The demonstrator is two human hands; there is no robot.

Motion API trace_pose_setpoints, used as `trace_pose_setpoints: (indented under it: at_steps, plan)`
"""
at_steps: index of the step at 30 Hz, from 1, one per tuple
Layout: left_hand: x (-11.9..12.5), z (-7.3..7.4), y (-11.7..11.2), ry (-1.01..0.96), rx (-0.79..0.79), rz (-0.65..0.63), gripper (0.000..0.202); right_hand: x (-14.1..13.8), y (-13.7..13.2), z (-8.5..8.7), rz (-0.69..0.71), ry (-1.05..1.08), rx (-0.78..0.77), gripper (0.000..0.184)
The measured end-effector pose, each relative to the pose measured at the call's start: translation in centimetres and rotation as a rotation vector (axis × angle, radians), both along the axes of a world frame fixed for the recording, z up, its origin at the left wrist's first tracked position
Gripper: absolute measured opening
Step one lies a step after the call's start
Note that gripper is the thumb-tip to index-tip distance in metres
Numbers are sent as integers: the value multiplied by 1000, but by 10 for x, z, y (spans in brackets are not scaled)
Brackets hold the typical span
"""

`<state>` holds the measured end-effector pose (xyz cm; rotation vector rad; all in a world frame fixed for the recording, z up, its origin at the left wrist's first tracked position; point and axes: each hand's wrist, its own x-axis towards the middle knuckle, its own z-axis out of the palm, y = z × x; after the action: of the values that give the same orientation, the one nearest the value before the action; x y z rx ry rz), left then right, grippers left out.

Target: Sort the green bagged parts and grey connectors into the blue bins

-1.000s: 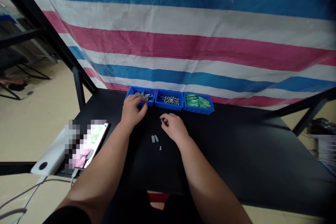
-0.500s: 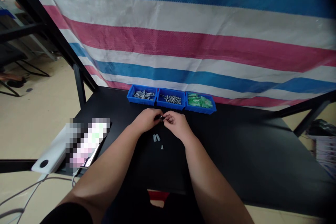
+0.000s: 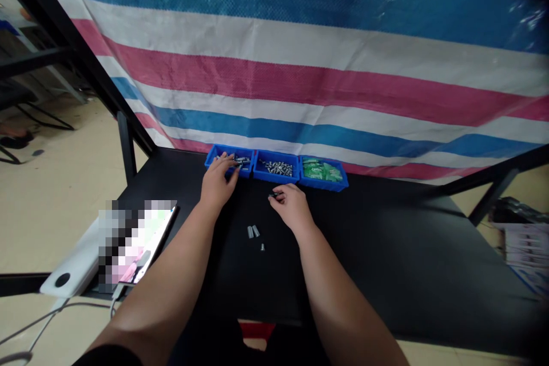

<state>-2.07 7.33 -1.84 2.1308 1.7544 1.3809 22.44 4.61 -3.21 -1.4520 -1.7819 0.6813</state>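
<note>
Left hand (image 3: 218, 182): fingers spread, tips over the far-left blue bin (image 3: 218, 150) of grey metal fittings (image 3: 242, 160).
Right hand (image 3: 292, 206): pinching a small dark fastener (image 3: 273, 195).
Desk (image 3: 377, 240): two grey sleeves (image 3: 252, 231) and a screw (image 3: 262, 247) loose, nearer than the hands.

A woven plastic tarp (image 3: 274, 80) in broad blue, white and pink stripes hangs across the far side, slightly creased. A black metal table frame (image 3: 126, 148) angles up at the left, above a pale beige floor (image 3: 55, 229). The matte black tabletop (image 3: 386, 240) spreads wide, with a stack of papers (image 3: 525, 246) beyond its right edge.
</note>
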Motion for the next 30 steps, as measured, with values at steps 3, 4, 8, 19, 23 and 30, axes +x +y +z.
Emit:
trace_pose_setpoints:
  at_steps: [3,4,8,19,23,30]
  plan:
    - [3,0,-4,39,-47,33,19,-6,0,-1,-16,-111,17,11]
    - [4,2,-5,39,-58,45,19,-7,-1,-1,-5,-147,22,7]
    - [7,7,-10,33,-95,71,19,-6,-3,5,84,-78,100,7]
    - [11,7,-11,32,-107,25,14,-5,24,5,-131,195,467,33]
    - [11,6,-11,7,-55,12,14,-6,17,15,-147,38,457,35]
    - [9,25,-15,9,-19,-143,13,6,-4,28,-122,-77,337,21]
